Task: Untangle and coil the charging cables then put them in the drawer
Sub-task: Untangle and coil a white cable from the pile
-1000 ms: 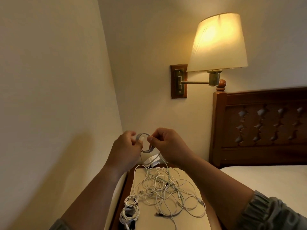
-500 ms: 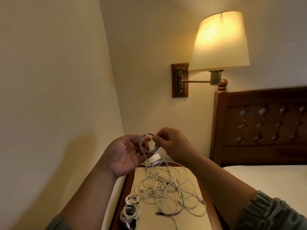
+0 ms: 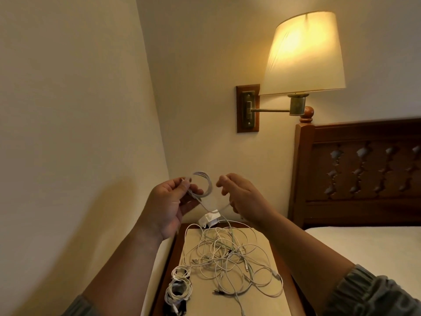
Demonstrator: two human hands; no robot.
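Your left hand (image 3: 168, 201) pinches the small coil (image 3: 201, 184); your right hand (image 3: 241, 196), just beside it, curls loosely (hold on the slack (image 3: 204, 205) unclear). Slack drops toward the tangle (image 3: 227, 254) below both hands.

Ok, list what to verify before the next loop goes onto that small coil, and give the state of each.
1. Small white cable coil pinched securely in the left hand: ok.
2. Right hand has hold of the loose white strand: cannot tell. Its fingers are curled and the strand runs toward it.
3. Strand free of the tangled white cable pile: cannot tell. It sags to just above the white charger brick at the pile's far edge.
4. Finished white coils intact beside the pile: ok.
5. Drawer open and ready: cannot tell, not in view.
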